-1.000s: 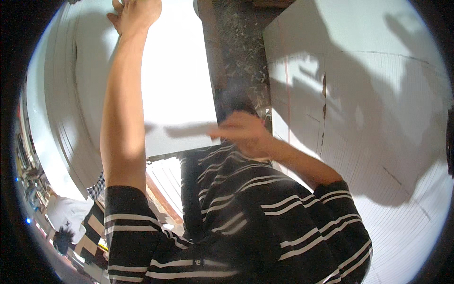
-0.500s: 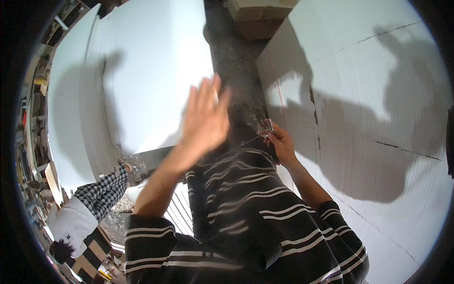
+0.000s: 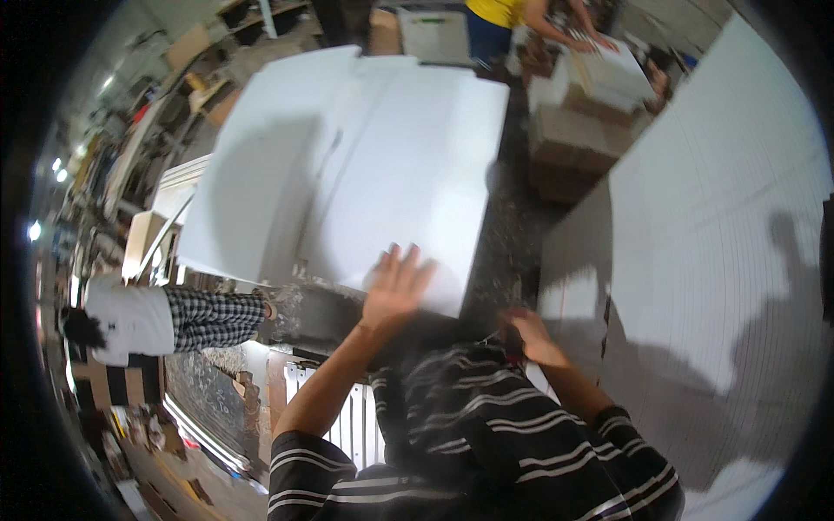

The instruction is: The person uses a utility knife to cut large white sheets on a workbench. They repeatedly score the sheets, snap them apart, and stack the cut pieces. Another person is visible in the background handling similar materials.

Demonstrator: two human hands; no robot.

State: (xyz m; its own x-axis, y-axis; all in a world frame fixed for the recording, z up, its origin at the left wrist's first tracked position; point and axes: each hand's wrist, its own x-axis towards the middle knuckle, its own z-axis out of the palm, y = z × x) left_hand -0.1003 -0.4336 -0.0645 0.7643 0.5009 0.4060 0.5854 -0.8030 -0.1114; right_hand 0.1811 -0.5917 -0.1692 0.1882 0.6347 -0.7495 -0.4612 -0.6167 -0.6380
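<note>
My left hand [image 3: 398, 291] is open, its fingers spread over the near end of a stack of large white sheets [image 3: 404, 165]. Whether the palm presses on the top sheet or hovers just above it, I cannot tell. My right hand [image 3: 527, 336] is lower and to the right, in front of my striped shirt, between that stack and a tall pile of white sheets [image 3: 695, 304]. Its fingers are curled and blurred round something small and thin that I cannot make out.
Cartons [image 3: 578, 139] stand at the far end of the dark gap, where a co-worker's hands [image 3: 591, 42] rest on a pale stack. At the left is another person in checked trousers [image 3: 217, 314]. A slatted white piece [image 3: 356, 417] lies below my left forearm.
My view has swung up and left, bringing in the far cartons and the co-worker. My left hand has come over the near end of the sheets; my right hand stays curled.
</note>
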